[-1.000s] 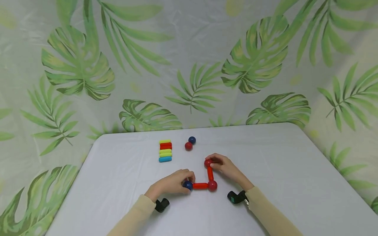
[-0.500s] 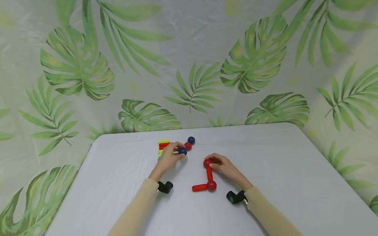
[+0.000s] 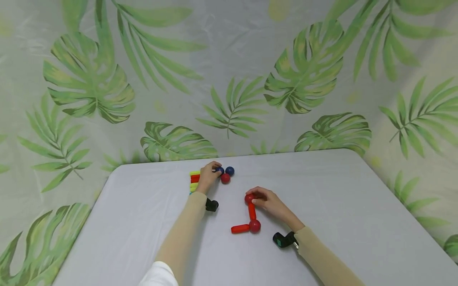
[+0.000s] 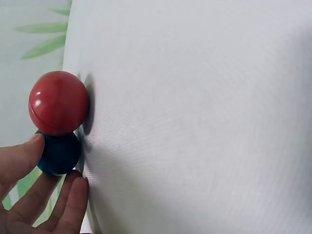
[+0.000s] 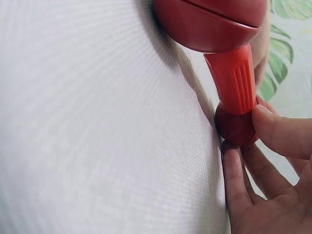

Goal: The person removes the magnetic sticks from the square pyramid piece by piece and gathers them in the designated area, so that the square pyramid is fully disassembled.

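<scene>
At the far side of the table, my left hand [image 3: 208, 174] holds a blue ball [image 3: 220, 171] between thumb and fingers. Close by lie a second blue ball [image 3: 229, 171] and a loose red ball [image 3: 225, 178]. The left wrist view shows a red ball [image 4: 58, 103] in front of the blue ball [image 4: 59, 153] at my fingers. My right hand [image 3: 268, 201] grips a red ball [image 3: 249, 198] at the end of a red rod [image 3: 252, 211]. That rod joins a corner red ball [image 3: 255, 226], from which another red rod [image 3: 240, 228] points left with a free end.
A stack of yellow, red and blue rods [image 3: 195, 178] lies left of the loose balls, partly hidden by my left hand. White cloth covers the table [image 3: 322, 186]. Behind it hangs a leaf-patterned curtain [image 3: 232, 79].
The blue ball came off the left end of the red rod. My left hand carried it away to the other loose balls, while my right hand stayed on its red ball.
</scene>
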